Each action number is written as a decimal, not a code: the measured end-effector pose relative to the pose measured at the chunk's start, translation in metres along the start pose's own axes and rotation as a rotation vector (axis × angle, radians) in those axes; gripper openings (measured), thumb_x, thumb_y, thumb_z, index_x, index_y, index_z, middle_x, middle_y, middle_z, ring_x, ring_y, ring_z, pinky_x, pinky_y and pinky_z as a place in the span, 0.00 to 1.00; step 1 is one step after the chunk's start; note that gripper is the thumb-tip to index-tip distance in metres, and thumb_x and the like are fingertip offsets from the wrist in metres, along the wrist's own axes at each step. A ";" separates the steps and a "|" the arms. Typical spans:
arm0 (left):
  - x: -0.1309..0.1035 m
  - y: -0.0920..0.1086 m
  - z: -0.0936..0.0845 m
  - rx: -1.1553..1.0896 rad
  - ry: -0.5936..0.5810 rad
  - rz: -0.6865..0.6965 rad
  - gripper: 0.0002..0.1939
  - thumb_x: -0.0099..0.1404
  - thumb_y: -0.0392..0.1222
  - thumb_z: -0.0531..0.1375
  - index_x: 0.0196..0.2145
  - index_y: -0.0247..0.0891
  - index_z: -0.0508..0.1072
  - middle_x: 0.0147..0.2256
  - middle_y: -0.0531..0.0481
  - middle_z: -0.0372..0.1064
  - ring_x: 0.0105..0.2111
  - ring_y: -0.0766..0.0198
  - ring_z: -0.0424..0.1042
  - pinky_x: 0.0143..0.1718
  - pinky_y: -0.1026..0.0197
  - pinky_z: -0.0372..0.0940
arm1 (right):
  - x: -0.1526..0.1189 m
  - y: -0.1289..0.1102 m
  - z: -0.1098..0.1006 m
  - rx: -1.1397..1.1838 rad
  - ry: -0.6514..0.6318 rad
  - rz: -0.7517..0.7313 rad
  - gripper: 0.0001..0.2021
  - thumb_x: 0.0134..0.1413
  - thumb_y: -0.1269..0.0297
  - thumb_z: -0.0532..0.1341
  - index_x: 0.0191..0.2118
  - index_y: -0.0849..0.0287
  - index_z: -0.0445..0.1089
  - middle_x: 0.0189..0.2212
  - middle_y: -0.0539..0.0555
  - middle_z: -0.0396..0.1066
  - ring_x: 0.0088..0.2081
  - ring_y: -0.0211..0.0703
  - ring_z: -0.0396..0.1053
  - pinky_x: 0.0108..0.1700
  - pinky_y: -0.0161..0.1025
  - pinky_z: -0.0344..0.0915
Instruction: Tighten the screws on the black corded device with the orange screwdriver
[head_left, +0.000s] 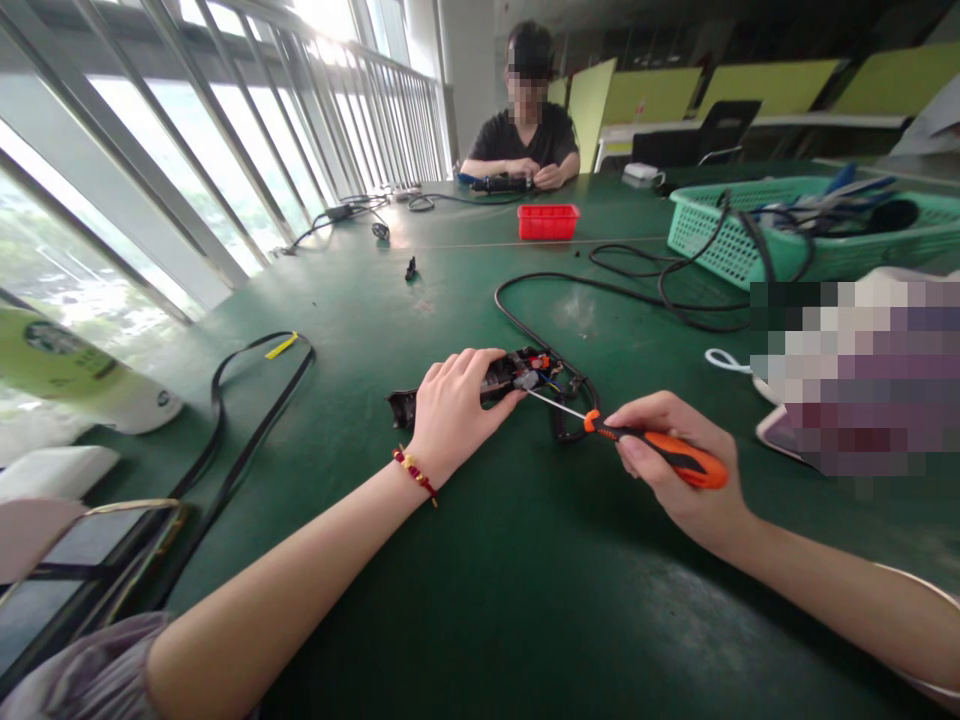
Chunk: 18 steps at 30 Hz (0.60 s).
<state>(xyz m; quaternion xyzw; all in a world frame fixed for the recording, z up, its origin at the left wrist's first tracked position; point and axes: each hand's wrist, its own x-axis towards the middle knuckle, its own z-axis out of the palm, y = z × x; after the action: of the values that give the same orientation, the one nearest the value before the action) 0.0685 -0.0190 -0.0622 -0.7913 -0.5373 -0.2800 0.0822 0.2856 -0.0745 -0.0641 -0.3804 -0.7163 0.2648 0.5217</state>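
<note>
My left hand [459,405] is wrapped over a black device housing [496,378] that lies on the green table. At its right end the housing is open, showing wires, a grey part and red-orange pieces. In my right hand [686,480] is a screwdriver [667,452] with an orange and black handle. The screwdriver's thin shaft points left, and its tip is at the exposed inner parts near my left thumb. Whether the tip sits in a screw is too small to tell. A black cable [525,328] runs beside the housing.
A red bin [548,222] and a small black part [410,268] are farther back. At right stands a green basket [720,240] with tools and cable. A phone [90,540], lanyard [217,400] and cup [82,375] are at left. A person [523,130] works across the table.
</note>
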 end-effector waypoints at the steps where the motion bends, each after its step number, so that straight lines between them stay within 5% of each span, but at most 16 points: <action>1: 0.000 0.000 0.000 0.002 0.003 -0.001 0.18 0.61 0.53 0.56 0.45 0.41 0.65 0.41 0.50 0.70 0.40 0.59 0.69 0.40 0.58 0.60 | 0.000 0.000 0.000 0.001 0.004 -0.004 0.05 0.52 0.74 0.58 0.35 0.57 0.67 0.23 0.46 0.65 0.21 0.30 0.62 0.23 0.30 0.59; 18: 0.000 0.001 0.000 0.003 0.009 0.001 0.18 0.60 0.51 0.57 0.45 0.41 0.66 0.41 0.51 0.70 0.40 0.60 0.69 0.39 0.59 0.60 | -0.001 0.003 -0.001 0.021 0.006 -0.004 0.06 0.52 0.74 0.58 0.35 0.57 0.67 0.24 0.46 0.66 0.22 0.30 0.63 0.23 0.30 0.60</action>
<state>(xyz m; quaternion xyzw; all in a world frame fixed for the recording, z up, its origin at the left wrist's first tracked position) 0.0692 -0.0194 -0.0620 -0.7903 -0.5369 -0.2826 0.0856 0.2874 -0.0738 -0.0667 -0.3742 -0.7127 0.2698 0.5284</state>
